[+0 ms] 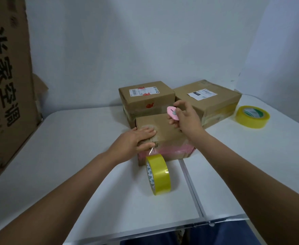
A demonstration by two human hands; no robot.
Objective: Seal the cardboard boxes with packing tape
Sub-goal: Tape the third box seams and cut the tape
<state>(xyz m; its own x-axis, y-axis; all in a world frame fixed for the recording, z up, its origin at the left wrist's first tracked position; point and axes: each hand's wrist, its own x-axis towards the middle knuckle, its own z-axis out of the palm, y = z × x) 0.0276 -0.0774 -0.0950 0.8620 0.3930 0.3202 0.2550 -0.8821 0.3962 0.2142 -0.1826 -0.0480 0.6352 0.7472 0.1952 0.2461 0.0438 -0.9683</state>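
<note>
Showing three cardboard boxes, two tape rolls, one pink cutter, two hands.

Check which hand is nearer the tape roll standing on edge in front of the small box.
Left. The left hand presses the near edge of the small box, just above the tape roll. The right hand is farther back over the box, holding a pink cutter.

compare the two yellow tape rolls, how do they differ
The near tape roll stands on edge against the front box, a strip running up under the left hand. The far tape roll lies flat, alone, beside the right box. Both are yellowish packing tape.
</note>
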